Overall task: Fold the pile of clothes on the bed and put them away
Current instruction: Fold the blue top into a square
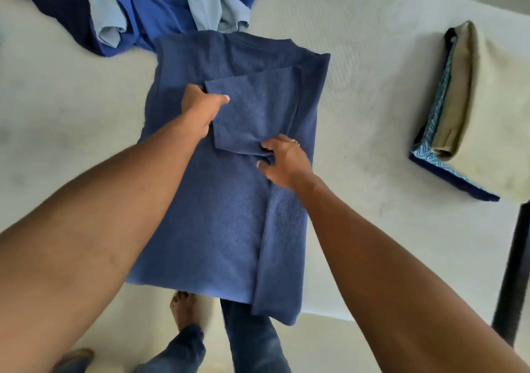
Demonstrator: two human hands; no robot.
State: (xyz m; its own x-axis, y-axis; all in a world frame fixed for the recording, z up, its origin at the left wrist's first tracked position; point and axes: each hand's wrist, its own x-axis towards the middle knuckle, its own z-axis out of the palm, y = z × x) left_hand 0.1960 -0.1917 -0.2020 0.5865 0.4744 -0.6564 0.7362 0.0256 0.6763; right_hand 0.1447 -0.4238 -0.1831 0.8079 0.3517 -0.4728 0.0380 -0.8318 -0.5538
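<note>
Under sleeve (252, 114) — left fingers (197, 89) half-hidden

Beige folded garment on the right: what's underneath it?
Under the beige folded garment lie a teal patterned garment and a navy garment, edges only. Their middles are covered, so any further layers can't be seen.

The shirt (218, 200) is a plain, heathered mid-blue. The pile (160, 5) mixes pale blue, royal blue and navy. The bed (372, 71) is off-white. The folded stack (470, 100) shows khaki on top, a teal-and-white zigzag print beneath, then navy. The jeans (252, 344) are dark blue.
</note>
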